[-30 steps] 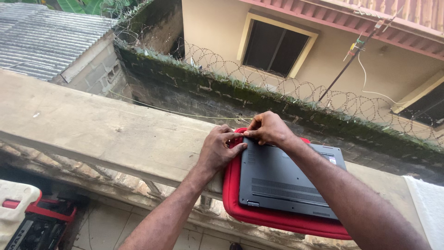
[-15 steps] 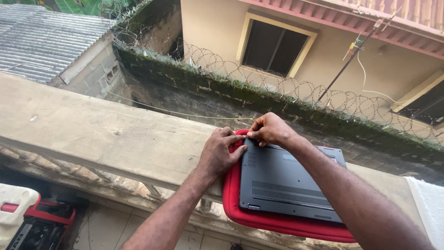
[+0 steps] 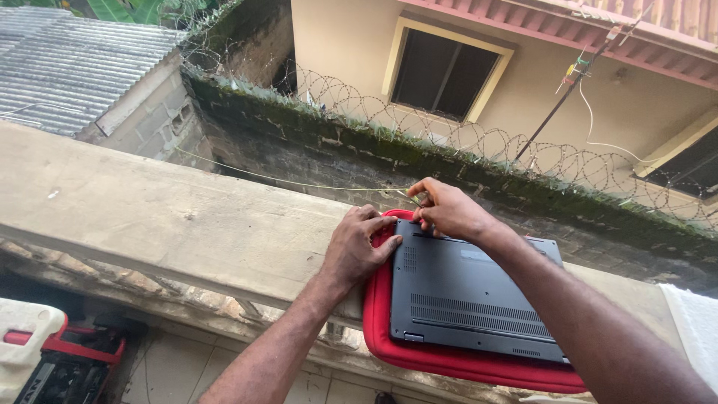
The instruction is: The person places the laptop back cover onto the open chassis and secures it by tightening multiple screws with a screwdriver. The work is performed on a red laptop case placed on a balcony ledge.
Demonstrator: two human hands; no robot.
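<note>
We take the black, flat, rectangular laptop, lying bottom side up with its vent slots showing, as our landmark. Under the laptop lies a red padded sleeve, whose edge shows along the laptop's left and near sides, and both rest on the broad, weathered concrete ledge of a balcony that stretches away to the left of the laptop. Our left hand lies palm down at the laptop's far left corner, fingers spread loosely, the fingertips touching the laptop's edge and the red sleeve; it grips nothing that we can see. Our right hand is at the far edge of the laptop, just beside the left hand, with thumb and fingertips pinched narrowly together over that edge; something small seems to sit between them, but it is too small for us to tell what it is. Beyond the laptop runs a moss-covered wall topped with coiled razor wire, and behind that wall stands a beige house with a dark window. Well to the left of the laptop and below the ledge, a red and white machine stands on the tiled floor. To the right of the laptop, a white cloth lies on the ledge.
</note>
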